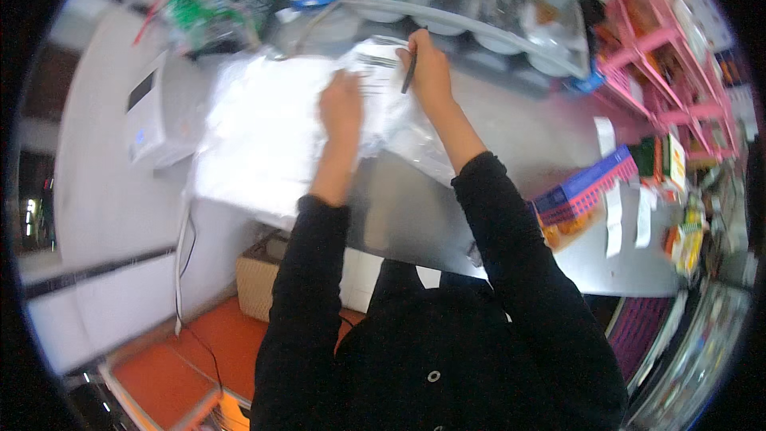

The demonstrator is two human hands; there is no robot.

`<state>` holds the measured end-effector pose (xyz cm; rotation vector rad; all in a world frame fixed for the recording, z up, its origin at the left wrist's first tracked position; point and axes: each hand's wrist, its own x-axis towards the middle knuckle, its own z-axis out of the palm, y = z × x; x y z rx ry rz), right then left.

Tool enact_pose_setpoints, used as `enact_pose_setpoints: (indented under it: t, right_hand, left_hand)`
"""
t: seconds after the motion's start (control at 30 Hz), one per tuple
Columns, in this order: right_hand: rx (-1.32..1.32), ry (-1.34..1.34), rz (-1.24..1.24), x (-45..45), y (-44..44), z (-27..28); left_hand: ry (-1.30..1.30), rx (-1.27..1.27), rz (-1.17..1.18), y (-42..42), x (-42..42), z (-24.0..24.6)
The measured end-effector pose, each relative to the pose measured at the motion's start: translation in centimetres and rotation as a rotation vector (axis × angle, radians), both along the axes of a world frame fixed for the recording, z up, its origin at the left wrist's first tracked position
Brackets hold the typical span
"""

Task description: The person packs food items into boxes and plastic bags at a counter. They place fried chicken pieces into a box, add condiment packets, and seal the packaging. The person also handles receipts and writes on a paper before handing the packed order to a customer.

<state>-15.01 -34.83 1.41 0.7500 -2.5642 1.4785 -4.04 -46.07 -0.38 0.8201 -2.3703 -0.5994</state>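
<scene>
My right hand (429,69) is closed around a dark, thin pen-like stick (410,73) that points down toward a printed paper slip (374,87). My left hand (342,105) rests at the slip's left edge, over bright white plastic or paper (263,131) on the metal counter; its fingers are blurred, so I cannot tell whether they grip anything. The slip bears writing and dark bands. A clear plastic bag (422,146) lies just below the slip, beside my right wrist.
A white box-shaped device (164,114) stands at the left. Behind are a clear-walled tray (467,24) and a green-and-clear plastic bundle (206,15). Pink racks (664,60), a blue box (583,182) in a pink basket and loose paper strips (613,218) occupy the right.
</scene>
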Motion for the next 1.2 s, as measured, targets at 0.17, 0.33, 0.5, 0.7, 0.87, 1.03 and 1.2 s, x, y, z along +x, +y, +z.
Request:
enact_pose_setpoints:
  t: [0.17,0.33,0.5,0.7,0.87,1.03,1.2]
  right_hand:
    - [0.636,0.027,-0.126,-0.2,7.2,-2.8]
    - [0.549,0.238,0.160,10.1,18.7,5.0]
    - [0.133,0.275,-0.289,8.4,37.1,10.3]
    - [0.319,0.124,0.216,-4.0,44.2,8.0]
    - [0.363,0.265,0.360,-1.7,48.2,7.1]
    - [0.498,0.556,0.431,0.4,52.0,3.5]
    - [0.169,0.165,0.384,-2.2,49.2,5.3]
  left_hand:
    - [0.384,0.028,-0.044,4.3,2.5,6.1]
    - [0.583,0.627,-0.437,18.2,5.6,8.8]
    - [0.254,0.586,-0.691,30.1,6.0,6.7]
    - [-0.002,0.346,-0.799,30.9,-1.4,6.9]
    - [-0.177,0.190,-0.979,29.8,0.7,7.5]
    - [-0.104,-0.193,-0.912,33.4,4.3,2.9]
    - [-0.049,0.402,-0.777,32.5,1.4,7.3]
